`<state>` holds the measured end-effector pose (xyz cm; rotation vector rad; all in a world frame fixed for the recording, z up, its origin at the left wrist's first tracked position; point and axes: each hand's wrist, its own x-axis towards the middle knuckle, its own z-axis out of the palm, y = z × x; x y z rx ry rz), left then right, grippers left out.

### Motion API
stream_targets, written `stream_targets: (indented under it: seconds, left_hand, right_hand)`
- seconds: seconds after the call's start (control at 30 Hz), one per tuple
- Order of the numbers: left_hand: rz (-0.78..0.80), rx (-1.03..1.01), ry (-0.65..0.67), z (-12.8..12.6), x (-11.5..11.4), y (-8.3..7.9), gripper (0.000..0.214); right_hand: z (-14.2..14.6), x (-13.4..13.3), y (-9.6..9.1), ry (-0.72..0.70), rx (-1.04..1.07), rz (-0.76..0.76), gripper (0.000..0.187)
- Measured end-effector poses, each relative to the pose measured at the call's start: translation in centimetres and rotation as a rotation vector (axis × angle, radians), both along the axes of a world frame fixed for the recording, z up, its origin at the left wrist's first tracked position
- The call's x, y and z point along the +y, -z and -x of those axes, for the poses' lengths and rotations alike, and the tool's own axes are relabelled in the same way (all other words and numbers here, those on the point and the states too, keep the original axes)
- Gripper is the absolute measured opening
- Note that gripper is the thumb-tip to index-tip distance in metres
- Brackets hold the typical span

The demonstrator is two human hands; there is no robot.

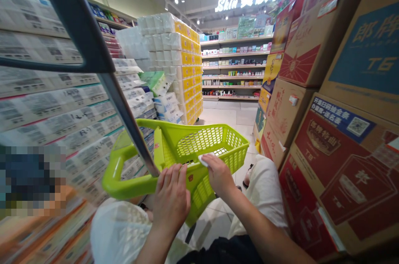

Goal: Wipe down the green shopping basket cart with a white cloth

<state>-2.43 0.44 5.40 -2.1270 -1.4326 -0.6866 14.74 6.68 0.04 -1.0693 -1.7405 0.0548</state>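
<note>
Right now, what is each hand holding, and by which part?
The left hand grips the handle of the lime-green plastic shopping basket; the right hand holds a small white item by its edge.

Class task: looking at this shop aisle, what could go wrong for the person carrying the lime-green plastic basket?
The right hand presses a small white item against the lime-green plastic basket at its rim, so the item might slip to the floor. The tall stacked brown cardboard cartons line the aisle's right side closely; a swinging basket could knock them.
</note>
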Motion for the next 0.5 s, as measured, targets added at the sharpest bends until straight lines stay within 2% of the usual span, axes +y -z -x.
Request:
stream_targets:
  seconds: [0.1, 0.27, 0.5]
  left_hand:
    - [0.002, 0.015, 0.0, 0.0, -0.1, 0.0, 0.048]
    - [0.024, 0.007, -0.004, 0.0, -0.1, 0.0, 0.048]
    - [0.031, -0.005, -0.001, 0.0, -0.1, 0.1, 0.05]
  right_hand:
    - [0.2, -0.2, -0.2, -0.039, -0.014, -0.007, 0.044]
    - [-1.0, 0.3, -0.2, 0.102, -0.003, 0.056, 0.041]
    - [-0.3, -0.3, -0.1, -0.041, -0.005, 0.023, 0.044]
